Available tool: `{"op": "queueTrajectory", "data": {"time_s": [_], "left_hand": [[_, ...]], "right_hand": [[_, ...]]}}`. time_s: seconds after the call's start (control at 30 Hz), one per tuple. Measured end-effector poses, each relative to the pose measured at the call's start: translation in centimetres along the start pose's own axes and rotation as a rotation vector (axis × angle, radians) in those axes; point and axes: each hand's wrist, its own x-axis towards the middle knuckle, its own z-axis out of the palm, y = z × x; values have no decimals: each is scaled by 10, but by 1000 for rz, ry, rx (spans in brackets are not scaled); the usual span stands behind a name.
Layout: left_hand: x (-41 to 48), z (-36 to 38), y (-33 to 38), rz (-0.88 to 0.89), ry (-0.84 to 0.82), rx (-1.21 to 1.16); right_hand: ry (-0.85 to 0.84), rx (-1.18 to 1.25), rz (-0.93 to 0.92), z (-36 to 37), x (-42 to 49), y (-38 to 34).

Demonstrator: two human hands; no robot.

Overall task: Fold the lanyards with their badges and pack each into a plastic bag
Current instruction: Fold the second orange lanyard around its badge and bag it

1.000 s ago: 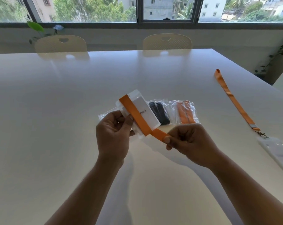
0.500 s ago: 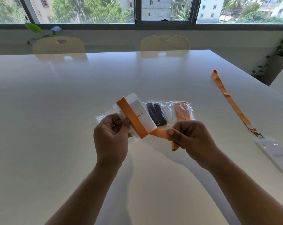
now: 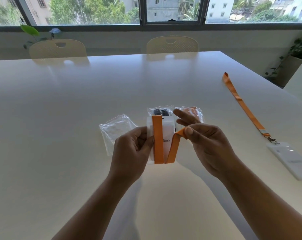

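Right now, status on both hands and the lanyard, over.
Left hand grips badge. Right hand pinches orange lanyard, one strip laid down badge face. Clear bag lies beside left hand, nothing in the way.

We find bare table (image 3: pixel 51 110) across the left side and along the near edge, where a hand can pass. In the middle, the left hand (image 3: pixel 131 153) and right hand (image 3: pixel 211 148) hold a badge (image 3: pixel 169 127) and its orange strap (image 3: pixel 158 139). An empty bag (image 3: pixel 117 130) lies just left, with a black-lanyard bag (image 3: pixel 161 111) and an orange-lanyard bag (image 3: pixel 198 113) on their far side. At right, a loose orange lanyard (image 3: pixel 242 104) and its badge holder (image 3: pixel 288 158) bar the way.
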Motion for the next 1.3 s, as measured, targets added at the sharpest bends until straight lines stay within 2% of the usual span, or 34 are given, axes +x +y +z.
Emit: {"op": "queueTrajectory", "data": {"time_s": [0.2, 0.3, 0.43, 0.57, 0.73, 0.93, 1.07, 1.3], "left_hand": [[-4, 1, 6, -6, -93, -56], [-5, 2, 5, 9, -80, -45], [-5, 3, 4, -25, -45, -73], [-6, 6, 7, -76, -69, -217], [-6, 7, 11, -124, -121, -356], [-6, 8, 8, -71, -67, -197], [-5, 5, 9, -59, -8, -233], [-4, 3, 9, 53, 51, -126]], "right_hand": [[117, 37, 76, 2, 0, 8], [179, 19, 117, 3, 0, 12], [154, 62, 88, 4, -1, 9], [133, 149, 75, 5, -2, 5], [170, 82, 54, 5, 0, 6], [185, 34, 45, 6, -1, 7], [174, -85, 24, 12, -4, 6], [136, -257, 2, 21, -8, 13]]}}
